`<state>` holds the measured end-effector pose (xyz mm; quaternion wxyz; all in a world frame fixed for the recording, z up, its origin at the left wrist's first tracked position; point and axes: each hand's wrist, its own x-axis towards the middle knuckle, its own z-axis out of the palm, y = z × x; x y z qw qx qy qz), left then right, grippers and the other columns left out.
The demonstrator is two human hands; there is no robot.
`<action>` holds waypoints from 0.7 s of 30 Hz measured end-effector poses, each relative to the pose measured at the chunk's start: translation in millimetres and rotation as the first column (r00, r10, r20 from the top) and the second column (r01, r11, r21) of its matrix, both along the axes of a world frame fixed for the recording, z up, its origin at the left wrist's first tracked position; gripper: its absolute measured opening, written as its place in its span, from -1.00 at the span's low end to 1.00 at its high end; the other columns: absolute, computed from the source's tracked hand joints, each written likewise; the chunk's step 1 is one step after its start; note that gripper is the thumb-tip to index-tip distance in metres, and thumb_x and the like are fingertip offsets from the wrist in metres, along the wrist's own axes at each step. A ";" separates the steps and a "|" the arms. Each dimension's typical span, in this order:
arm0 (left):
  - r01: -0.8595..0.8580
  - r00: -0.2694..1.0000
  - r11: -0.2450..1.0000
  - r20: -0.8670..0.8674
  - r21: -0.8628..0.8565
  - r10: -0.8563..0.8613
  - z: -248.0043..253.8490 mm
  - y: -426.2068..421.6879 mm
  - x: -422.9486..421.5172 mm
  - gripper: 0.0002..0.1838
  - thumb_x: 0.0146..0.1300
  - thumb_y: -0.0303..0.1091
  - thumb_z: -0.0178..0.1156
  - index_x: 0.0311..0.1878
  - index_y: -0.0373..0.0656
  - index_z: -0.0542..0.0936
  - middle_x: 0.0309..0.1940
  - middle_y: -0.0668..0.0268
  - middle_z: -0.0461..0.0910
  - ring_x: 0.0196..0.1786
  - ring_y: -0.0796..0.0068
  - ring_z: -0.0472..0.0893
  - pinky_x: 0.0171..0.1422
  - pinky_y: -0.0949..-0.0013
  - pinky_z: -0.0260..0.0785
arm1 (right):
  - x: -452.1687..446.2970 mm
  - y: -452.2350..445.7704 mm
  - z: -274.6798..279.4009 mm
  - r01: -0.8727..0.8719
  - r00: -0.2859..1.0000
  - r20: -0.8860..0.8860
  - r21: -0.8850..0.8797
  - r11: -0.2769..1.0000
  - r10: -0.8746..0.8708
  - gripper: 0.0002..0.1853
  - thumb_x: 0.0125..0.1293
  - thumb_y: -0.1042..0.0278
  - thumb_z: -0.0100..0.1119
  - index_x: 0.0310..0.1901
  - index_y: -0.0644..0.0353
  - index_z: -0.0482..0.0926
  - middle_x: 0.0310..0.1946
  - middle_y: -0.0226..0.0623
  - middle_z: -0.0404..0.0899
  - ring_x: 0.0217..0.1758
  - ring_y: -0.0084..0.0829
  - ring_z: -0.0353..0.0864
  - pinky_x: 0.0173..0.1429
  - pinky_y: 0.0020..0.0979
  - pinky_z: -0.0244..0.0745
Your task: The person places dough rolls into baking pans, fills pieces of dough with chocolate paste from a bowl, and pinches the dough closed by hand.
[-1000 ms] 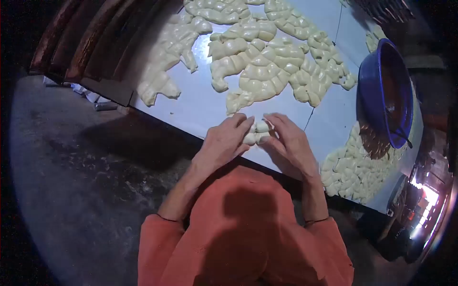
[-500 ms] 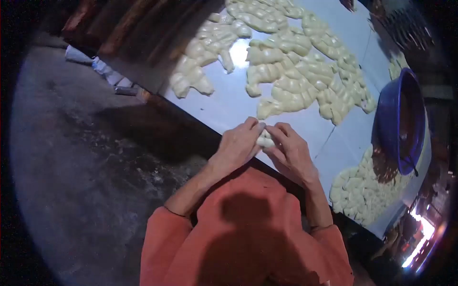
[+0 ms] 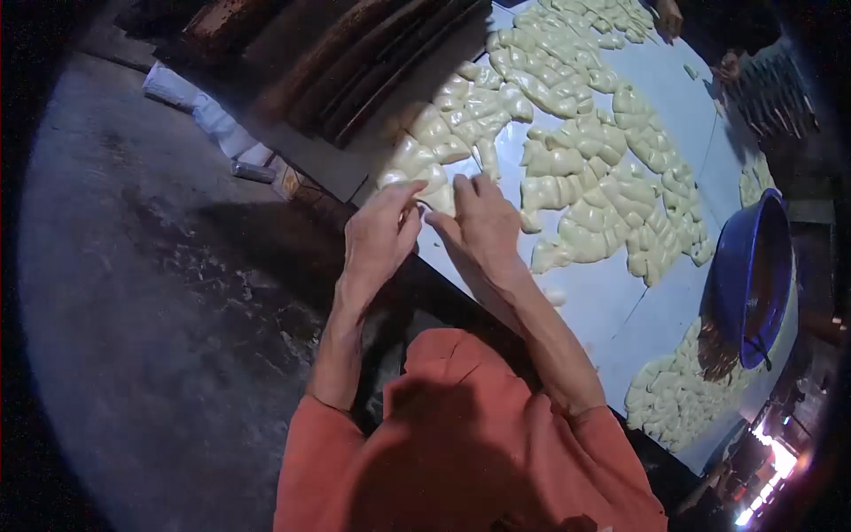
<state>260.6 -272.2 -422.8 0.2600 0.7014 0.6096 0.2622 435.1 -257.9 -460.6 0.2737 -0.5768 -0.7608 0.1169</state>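
Pale, glossy, segmented dough (image 3: 434,146) lies in a patch at the left of the white table (image 3: 589,306). At its lower end, my left hand (image 3: 381,232) has its thumb and index finger bent round the dough's edge. My right hand (image 3: 486,223) is just beside it, thumb and fingers round the same lower end. The fingers partly hide the dough between them. A small pale piece (image 3: 556,295) lies near the table's front edge, right of my right forearm. A larger dough patch (image 3: 612,204) spreads to the right of my hands.
A blue basin (image 3: 753,275) stands at the right, beside a heap of small dough pieces (image 3: 678,390). Dark curved slats (image 3: 355,66) are at the upper left. Another person's hand (image 3: 669,19) is at the table's far edge, near a dark ridged object (image 3: 776,93).
Both hands have left the small piece, which now lies on the table, and have moved left to the left dough patch. The view has shifted, showing more of the far edge.
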 end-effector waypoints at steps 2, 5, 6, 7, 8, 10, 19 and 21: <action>0.123 0.991 0.970 -0.070 0.208 -0.111 -3.5 19.4 -3.8 -0.55 0.18 -0.44 0.21 0.19 -0.10 0.61 0.15 0.15 0.60 0.16 0.09 0.59 0.18 0.17 0.48 | -10.8 10.5 -9.6 -0.023 0.999 -0.033 0.032 0.999 0.024 -0.56 0.11 0.10 0.42 -0.11 0.24 0.55 -0.28 -0.11 0.52 -0.23 -0.06 0.60 -0.19 -0.08 0.50; 0.291 0.948 0.922 -0.208 0.256 -0.241 -15.5 39.3 -1.7 -0.50 0.14 -0.44 0.22 0.22 -0.08 0.60 0.29 0.07 0.47 0.40 0.03 0.38 0.39 -0.01 0.29 | -7.2 16.2 -16.1 -0.007 0.975 -0.222 0.022 1.000 0.012 -0.80 0.20 0.27 0.26 -0.25 0.22 0.60 -0.43 -0.13 0.56 -0.32 -0.15 0.61 -0.21 -0.14 0.48; 0.316 0.933 0.907 -0.261 0.276 -0.246 -16.7 42.4 1.0 -0.55 0.16 -0.41 0.24 0.18 -0.09 0.63 0.30 0.08 0.47 0.42 0.05 0.36 0.41 -0.03 0.26 | -1.7 17.2 -13.7 -0.012 0.976 -0.218 0.024 1.000 0.017 -0.80 0.20 0.27 0.26 -0.25 0.22 0.60 -0.43 -0.13 0.56 -0.32 -0.15 0.61 -0.21 -0.14 0.48; 0.312 0.935 0.908 -0.258 0.280 -0.242 -18.1 44.5 0.3 -0.55 0.16 -0.41 0.24 0.18 -0.09 0.63 0.30 0.08 0.47 0.42 0.05 0.36 0.41 -0.03 0.26 | 5.6 18.9 -8.5 -0.028 0.887 -0.452 -0.266 0.964 -0.099 -0.81 0.25 0.29 0.19 -0.20 0.22 0.59 -0.43 -0.18 0.56 -0.33 -0.26 0.58 -0.21 -0.20 0.47; 0.335 0.932 0.901 -0.236 0.277 -0.274 -20.1 46.6 0.3 -0.61 0.18 -0.36 0.28 0.11 -0.10 0.67 0.29 0.10 0.49 0.42 0.07 0.36 0.41 -0.03 0.24 | 12.9 20.1 -2.7 -0.112 0.743 -0.610 -0.520 0.847 -0.276 -0.80 0.31 0.30 0.11 -0.16 0.23 0.59 -0.43 -0.24 0.55 -0.34 -0.37 0.55 -0.22 -0.27 0.45; 0.364 0.926 0.888 -0.210 0.282 -0.313 -22.9 51.7 1.3 -0.67 0.19 -0.30 0.31 0.03 -0.12 0.71 0.28 0.13 0.50 0.42 0.09 0.36 0.41 -0.02 0.23 | 13.0 22.2 -4.5 -0.211 0.501 -0.775 -0.541 0.814 -0.386 -0.72 0.38 0.26 0.03 -0.02 0.23 0.57 -0.42 -0.39 0.49 -0.37 -0.51 0.43 -0.22 -0.39 0.42; 0.406 0.905 0.884 -0.236 0.232 -0.354 -36.3 55.7 1.3 -0.79 0.10 -0.25 0.42 -0.20 -0.03 0.73 0.14 0.37 0.61 0.35 0.21 0.45 0.33 0.06 0.27 | 36.8 26.6 6.5 -0.427 0.702 -0.688 -0.615 0.662 -0.186 -0.78 0.28 0.23 0.32 -0.20 0.20 0.60 -0.31 -0.43 0.61 -0.33 -0.60 0.53 -0.24 -0.54 0.42; 0.396 0.909 0.888 -0.239 0.235 -0.342 -46.3 54.4 -1.7 -0.75 0.08 -0.24 0.43 -0.15 -0.01 0.74 0.14 0.35 0.60 0.34 0.20 0.46 0.33 0.06 0.27 | 56.2 13.0 30.3 -0.510 0.560 -0.775 -0.602 0.615 -0.294 -0.81 0.28 0.28 0.31 -0.21 0.20 0.60 -0.31 -0.42 0.61 -0.31 -0.57 0.55 -0.21 -0.54 0.44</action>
